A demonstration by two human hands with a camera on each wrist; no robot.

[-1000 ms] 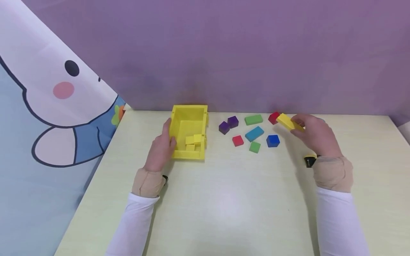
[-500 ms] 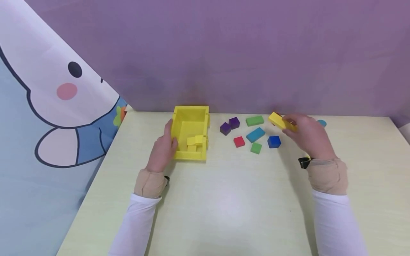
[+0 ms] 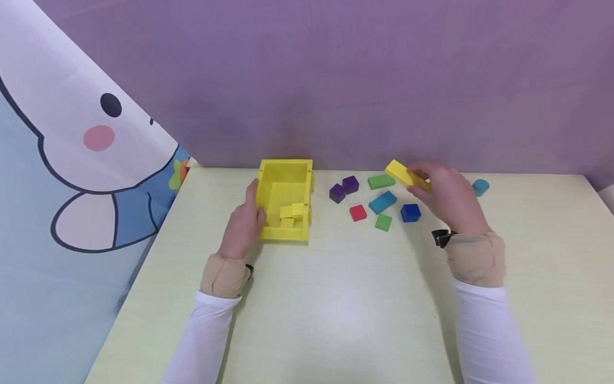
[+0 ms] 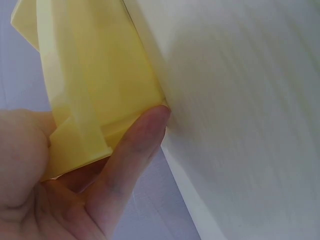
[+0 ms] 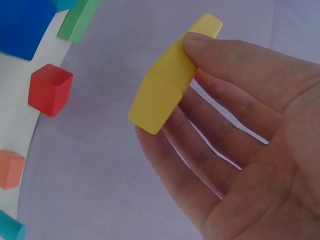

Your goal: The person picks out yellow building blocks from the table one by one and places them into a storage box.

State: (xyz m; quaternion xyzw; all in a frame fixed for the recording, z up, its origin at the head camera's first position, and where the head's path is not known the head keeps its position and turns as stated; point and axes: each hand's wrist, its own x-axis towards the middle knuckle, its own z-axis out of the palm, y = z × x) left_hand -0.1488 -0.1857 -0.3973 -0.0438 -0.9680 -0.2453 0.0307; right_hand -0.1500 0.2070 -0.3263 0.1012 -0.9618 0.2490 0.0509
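On the left in the head view, my left hand holds the side wall of a yellow bin. The left wrist view has the thumb along the bin's wall and the other fingers behind it. Small yellow blocks lie inside the bin near its front end. My right hand pinches a long yellow block between thumb and fingers, raised above the back of the table. In the right wrist view that yellow block slants across the fingertips.
Between the hands lie two purple cubes, green blocks, a light blue block, a flat red block and a blue cube. A red cube and a teal cylinder are farther right. A purple curtain hangs behind.
My right hand has carried the yellow block leftward, from over the red cube to near the green block, uncovering the teal cylinder. The left hand stays on the bin.
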